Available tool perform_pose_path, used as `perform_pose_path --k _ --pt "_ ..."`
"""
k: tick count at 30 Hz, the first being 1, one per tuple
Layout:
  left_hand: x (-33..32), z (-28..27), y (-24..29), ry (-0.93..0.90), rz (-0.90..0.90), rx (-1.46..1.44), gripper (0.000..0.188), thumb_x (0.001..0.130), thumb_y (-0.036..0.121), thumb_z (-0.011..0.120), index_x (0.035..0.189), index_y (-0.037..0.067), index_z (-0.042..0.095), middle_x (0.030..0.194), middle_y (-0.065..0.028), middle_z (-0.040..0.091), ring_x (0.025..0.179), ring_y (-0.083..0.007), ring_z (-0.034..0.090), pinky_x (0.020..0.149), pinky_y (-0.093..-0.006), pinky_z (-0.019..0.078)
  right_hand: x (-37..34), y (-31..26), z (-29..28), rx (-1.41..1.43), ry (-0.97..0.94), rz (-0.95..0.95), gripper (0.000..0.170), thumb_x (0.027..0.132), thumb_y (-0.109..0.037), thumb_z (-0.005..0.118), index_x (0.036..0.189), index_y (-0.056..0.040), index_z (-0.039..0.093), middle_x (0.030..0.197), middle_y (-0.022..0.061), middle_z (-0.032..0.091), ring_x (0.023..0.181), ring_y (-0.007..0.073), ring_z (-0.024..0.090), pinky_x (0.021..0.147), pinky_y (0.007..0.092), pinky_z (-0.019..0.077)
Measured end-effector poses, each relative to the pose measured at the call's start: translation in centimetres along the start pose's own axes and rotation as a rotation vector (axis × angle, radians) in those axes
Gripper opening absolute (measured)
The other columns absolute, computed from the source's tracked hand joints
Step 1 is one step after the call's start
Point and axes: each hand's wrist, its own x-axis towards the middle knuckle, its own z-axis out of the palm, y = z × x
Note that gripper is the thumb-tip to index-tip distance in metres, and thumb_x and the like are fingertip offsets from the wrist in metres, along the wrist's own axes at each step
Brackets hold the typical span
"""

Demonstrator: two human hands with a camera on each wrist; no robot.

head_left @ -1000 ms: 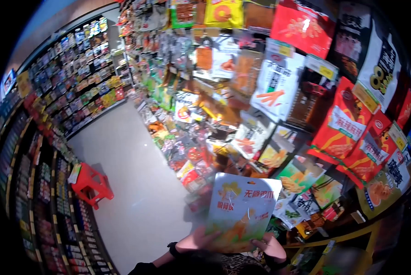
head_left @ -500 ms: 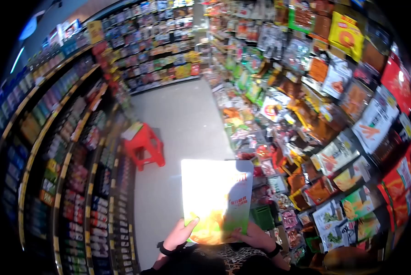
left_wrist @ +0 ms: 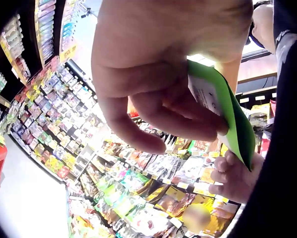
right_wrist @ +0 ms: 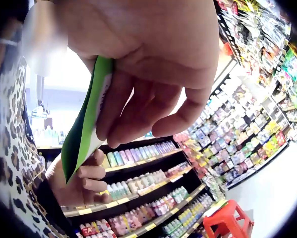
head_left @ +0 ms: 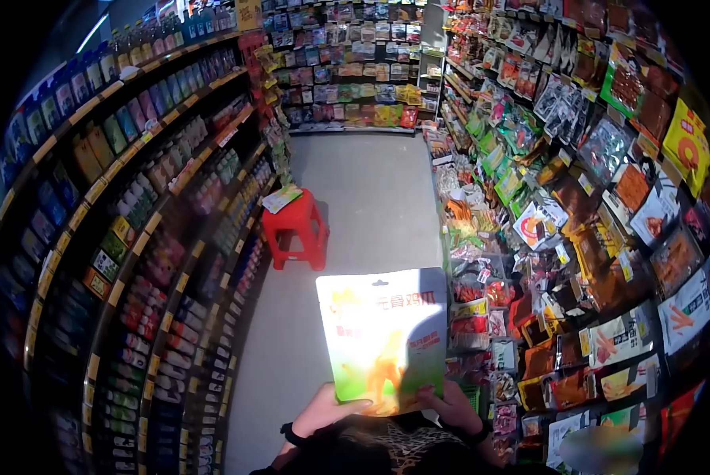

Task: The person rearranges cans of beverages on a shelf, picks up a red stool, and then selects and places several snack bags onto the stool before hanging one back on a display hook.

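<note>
In the head view a snack pouch (head_left: 383, 340), white above and green-orange below with red Chinese lettering, is held upright in front of the body. My left hand (head_left: 327, 408) grips its lower left corner, thumb on the printed front. At the lower right corner my right hand (head_left: 450, 404) pinches the pouch in the same way. The left wrist view shows the left hand's fingers (left_wrist: 188, 119) behind the pouch's green bottom edge (left_wrist: 237, 119). From the right wrist, the right hand's fingers (right_wrist: 133, 109) lie against the back of the pouch (right_wrist: 84, 129). Bright light washes out part of the front.
A red plastic stool (head_left: 296, 229) with a leaflet on top stands on the aisle floor (head_left: 371, 206). Bottle shelves (head_left: 141, 214) line the left side. Hanging snack packets (head_left: 600, 237) fill the right side, and another packet rack (head_left: 355, 71) closes the far end.
The head view has turned left, bringing the aisle and stool toward the middle. Both hands keep hold of the pouch, its front now more brightly lit than a second ago.
</note>
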Motion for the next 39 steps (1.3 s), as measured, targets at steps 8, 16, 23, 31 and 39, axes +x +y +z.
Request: perform_pose_path --k 8,16,23,31,39 --pt "6.9 0.6 2.2 -0.043 -0.023 0.131 0.037 0.080 0.017 0.075 0.108 -0.003 0.062 0.099 -0.0072 0.067 0.089 -0.0146 0.061 0.081 -0.0277 0.0487 4.8 3.7 -5.1 0.036 0.075 -0.039 0.017 0.089 -0.017 0.057 0.085 -0.0005 0.059 0.076 0.0043 0.059 0.069 0.0114 0.052 0.063 0.0282 0.0416" --pt "14.6 0.7 3.1 0.004 -0.081 0.204 0.036 0.080 0.020 0.076 0.106 -0.001 0.063 0.096 -0.0086 0.068 0.086 -0.0151 0.061 0.077 -0.0288 0.0490 10.9 4.0 -11.8 0.013 -0.053 -0.026 0.021 0.089 -0.022 0.060 0.089 -0.0008 0.060 0.081 0.0089 0.061 0.075 0.0165 0.057 0.069 0.0314 0.0453" --pt "21.3 3.8 3.4 0.076 0.044 0.274 0.034 0.082 0.023 0.074 0.105 -0.001 0.064 0.099 -0.0109 0.069 0.084 -0.0194 0.064 0.077 -0.0303 0.0498 13.8 4.2 -17.3 0.157 0.070 0.050 0.023 0.083 -0.020 0.069 0.084 -0.0019 0.056 0.075 0.0046 0.056 0.070 0.0143 0.052 0.065 0.0315 0.0430" --pt "25.6 2.4 2.9 0.056 0.048 0.355 0.035 0.081 0.028 0.073 0.106 0.004 0.066 0.104 -0.0119 0.068 0.092 -0.0258 0.066 0.081 -0.0323 0.0505 17.5 5.5 -19.0 0.013 -0.016 0.014 0.022 0.078 -0.017 0.073 0.084 0.0014 0.063 0.074 0.0058 0.061 0.061 0.0106 0.055 0.057 0.0278 0.0430" --pt "31.4 -2.6 3.1 0.007 0.095 0.417 0.035 0.085 0.034 0.067 0.109 0.009 0.065 0.106 -0.0143 0.066 0.089 -0.0314 0.064 0.078 -0.0358 0.0502 24.4 6.2 -19.6 -0.005 0.022 0.028 0.021 0.083 -0.017 0.068 0.092 0.0014 0.066 0.081 0.0071 0.066 0.071 0.0111 0.059 0.063 0.0272 0.0462"
